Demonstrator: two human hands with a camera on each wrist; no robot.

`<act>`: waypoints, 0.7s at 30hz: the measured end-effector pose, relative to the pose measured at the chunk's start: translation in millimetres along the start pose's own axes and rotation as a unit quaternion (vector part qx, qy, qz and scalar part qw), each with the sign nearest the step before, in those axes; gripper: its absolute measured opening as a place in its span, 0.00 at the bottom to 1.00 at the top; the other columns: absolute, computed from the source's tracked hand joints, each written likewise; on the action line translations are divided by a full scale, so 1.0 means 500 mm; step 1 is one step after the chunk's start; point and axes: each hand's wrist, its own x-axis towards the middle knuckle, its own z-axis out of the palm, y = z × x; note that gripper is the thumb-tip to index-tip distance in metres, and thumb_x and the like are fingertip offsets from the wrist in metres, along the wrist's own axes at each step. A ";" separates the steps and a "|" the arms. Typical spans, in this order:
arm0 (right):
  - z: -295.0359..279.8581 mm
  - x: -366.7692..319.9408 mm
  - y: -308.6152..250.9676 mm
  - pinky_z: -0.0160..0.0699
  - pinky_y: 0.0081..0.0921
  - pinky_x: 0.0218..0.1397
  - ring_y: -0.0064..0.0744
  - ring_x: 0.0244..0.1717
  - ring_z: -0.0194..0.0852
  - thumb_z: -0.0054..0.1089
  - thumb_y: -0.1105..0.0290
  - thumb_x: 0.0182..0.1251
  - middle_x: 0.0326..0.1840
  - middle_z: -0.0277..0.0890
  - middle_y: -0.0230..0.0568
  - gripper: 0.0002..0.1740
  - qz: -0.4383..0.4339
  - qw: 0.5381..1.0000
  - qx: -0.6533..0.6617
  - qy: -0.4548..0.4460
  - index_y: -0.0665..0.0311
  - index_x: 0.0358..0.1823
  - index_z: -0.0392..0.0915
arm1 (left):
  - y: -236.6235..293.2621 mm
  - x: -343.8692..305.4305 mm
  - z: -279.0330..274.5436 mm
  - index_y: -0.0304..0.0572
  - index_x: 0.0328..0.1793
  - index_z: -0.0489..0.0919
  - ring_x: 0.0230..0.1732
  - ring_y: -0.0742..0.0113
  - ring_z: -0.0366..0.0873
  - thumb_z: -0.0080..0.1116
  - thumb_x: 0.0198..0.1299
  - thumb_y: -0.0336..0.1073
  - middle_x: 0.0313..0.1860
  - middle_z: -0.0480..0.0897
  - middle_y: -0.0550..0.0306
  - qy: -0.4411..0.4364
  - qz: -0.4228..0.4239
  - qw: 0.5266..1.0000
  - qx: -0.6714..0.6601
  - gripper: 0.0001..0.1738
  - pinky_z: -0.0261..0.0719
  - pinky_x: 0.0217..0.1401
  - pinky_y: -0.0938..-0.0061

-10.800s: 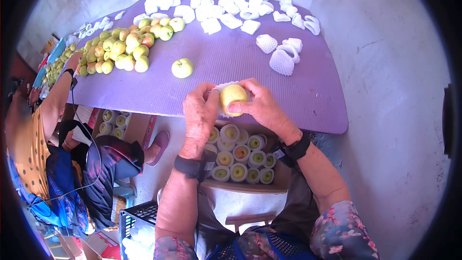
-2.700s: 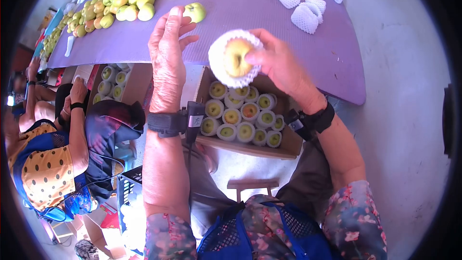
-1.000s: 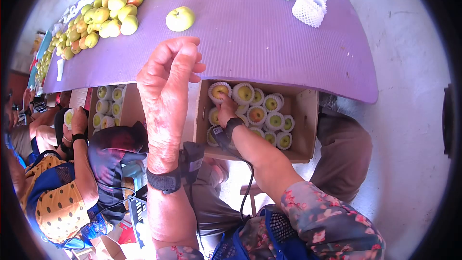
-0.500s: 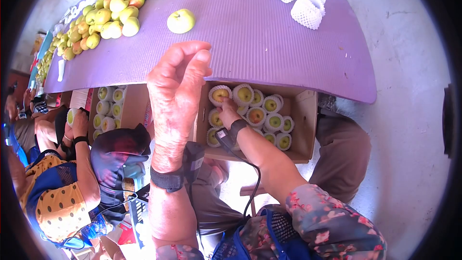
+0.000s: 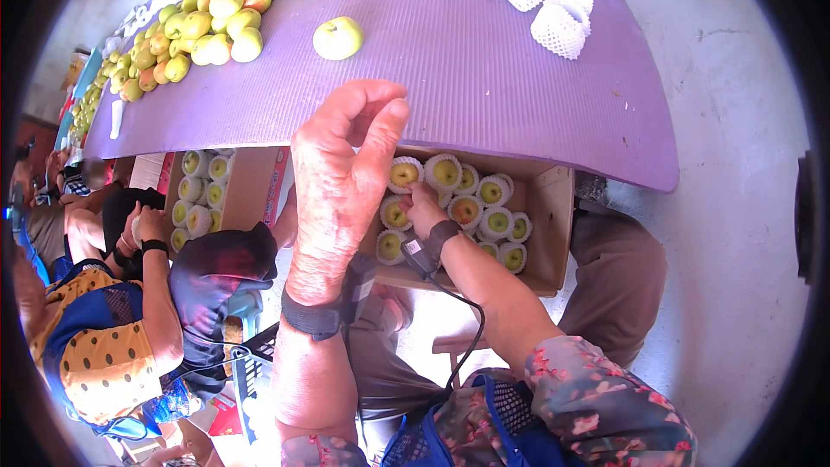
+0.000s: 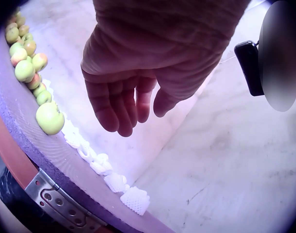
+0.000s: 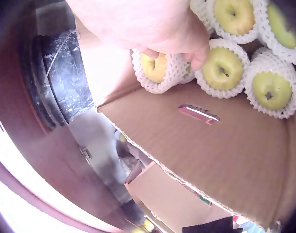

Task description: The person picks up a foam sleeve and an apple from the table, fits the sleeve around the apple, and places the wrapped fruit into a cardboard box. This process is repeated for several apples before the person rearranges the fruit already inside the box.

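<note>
My left hand (image 5: 346, 164) hangs over the front edge of the purple mat (image 5: 484, 112), its fingers loosely curled and holding nothing. It is seen from the palm side in the left wrist view. Down in the cardboard box (image 5: 549, 199), my right hand (image 5: 424, 207) holds an apple in a white foam net (image 5: 404, 175) at the far left corner. In the right wrist view, fingertips lie on that apple (image 7: 156, 70) and at its net's side. Beside it sit several other netted apples (image 5: 444, 173), such as one apple (image 7: 221, 68) close to my fingers.
A heap of bare apples (image 5: 207, 26) covers the mat's left, with one single apple (image 5: 338, 38) apart. Foam nets (image 5: 560, 28) lie at right and back. At left, another person (image 5: 104, 329) sits by a second box (image 5: 238, 190) of netted apples.
My right hand has carried the netted apple from above the box's edge down into the far left corner. My left hand, earlier at the apple, has come away and drifted slightly right.
</note>
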 end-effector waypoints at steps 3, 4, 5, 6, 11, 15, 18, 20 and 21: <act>-0.008 0.039 0.026 0.83 0.31 0.52 0.37 0.49 0.73 0.52 0.67 0.72 0.52 0.69 0.45 0.14 -0.011 0.996 0.081 -0.027 0.63 0.55 0.70 | -0.003 -0.003 0.004 0.40 0.50 0.82 0.36 0.80 0.77 0.59 0.68 0.34 0.35 0.83 0.66 -0.006 0.002 1.000 0.009 0.09 0.76 0.41 0.81; -0.009 0.049 0.031 0.84 0.31 0.52 0.38 0.49 0.73 0.52 0.67 0.72 0.52 0.69 0.46 0.13 -0.014 0.993 0.109 -0.038 0.63 0.55 0.70 | -0.004 -0.004 0.005 0.40 0.50 0.82 0.37 0.80 0.77 0.59 0.68 0.33 0.36 0.83 0.66 -0.009 0.004 1.000 0.013 0.09 0.76 0.42 0.81; -0.010 0.060 0.033 0.84 0.31 0.52 0.39 0.48 0.73 0.53 0.68 0.72 0.51 0.69 0.46 0.13 0.001 0.993 0.117 -0.030 0.64 0.54 0.70 | -0.006 -0.005 0.007 0.40 0.50 0.82 0.37 0.80 0.77 0.59 0.68 0.32 0.36 0.83 0.65 -0.009 0.015 1.000 0.020 0.08 0.76 0.43 0.81; -0.009 0.068 0.031 0.84 0.32 0.52 0.40 0.48 0.73 0.53 0.68 0.71 0.51 0.69 0.47 0.13 0.016 0.992 0.125 -0.022 0.64 0.53 0.70 | -0.008 -0.006 0.008 0.39 0.50 0.82 0.38 0.80 0.77 0.59 0.67 0.31 0.36 0.83 0.65 -0.009 0.026 0.999 0.027 0.08 0.77 0.43 0.80; -0.020 0.110 0.064 0.84 0.35 0.53 0.44 0.47 0.74 0.54 0.70 0.69 0.49 0.69 0.50 0.14 -0.045 0.993 0.096 -0.044 0.66 0.53 0.69 | -0.003 -0.007 0.010 0.37 0.49 0.82 0.38 0.78 0.78 0.60 0.67 0.30 0.35 0.84 0.62 -0.009 0.053 0.995 0.083 0.08 0.78 0.45 0.79; -0.020 0.106 0.056 0.78 0.32 0.62 0.42 0.54 0.74 0.52 0.67 0.71 0.52 0.70 0.48 0.16 -0.061 0.982 0.133 -0.122 0.69 0.55 0.68 | -0.001 -0.007 0.009 0.37 0.48 0.82 0.37 0.78 0.78 0.60 0.66 0.31 0.34 0.84 0.62 0.007 0.049 0.994 0.096 0.08 0.78 0.44 0.79; -0.010 0.089 0.032 0.76 0.36 0.65 0.45 0.56 0.74 0.53 0.69 0.70 0.52 0.70 0.51 0.17 0.010 0.972 0.215 -0.094 0.73 0.54 0.67 | -0.005 -0.009 0.012 0.37 0.48 0.82 0.37 0.78 0.78 0.61 0.66 0.31 0.34 0.83 0.61 0.009 0.057 0.993 0.100 0.08 0.78 0.44 0.79; -0.011 0.081 0.032 0.76 0.38 0.65 0.48 0.56 0.73 0.53 0.71 0.69 0.52 0.68 0.53 0.17 0.010 0.970 0.230 -0.075 0.75 0.53 0.66 | -0.005 -0.011 0.014 0.37 0.48 0.82 0.37 0.78 0.78 0.61 0.66 0.31 0.34 0.83 0.61 0.006 0.068 0.991 0.115 0.08 0.78 0.44 0.79; -0.014 0.073 0.032 0.76 0.38 0.65 0.48 0.57 0.73 0.53 0.71 0.69 0.54 0.68 0.53 0.17 0.008 0.970 0.234 -0.069 0.75 0.54 0.66 | -0.005 -0.011 0.014 0.37 0.48 0.82 0.37 0.78 0.78 0.61 0.66 0.31 0.34 0.83 0.61 0.003 0.072 0.989 0.125 0.08 0.78 0.44 0.79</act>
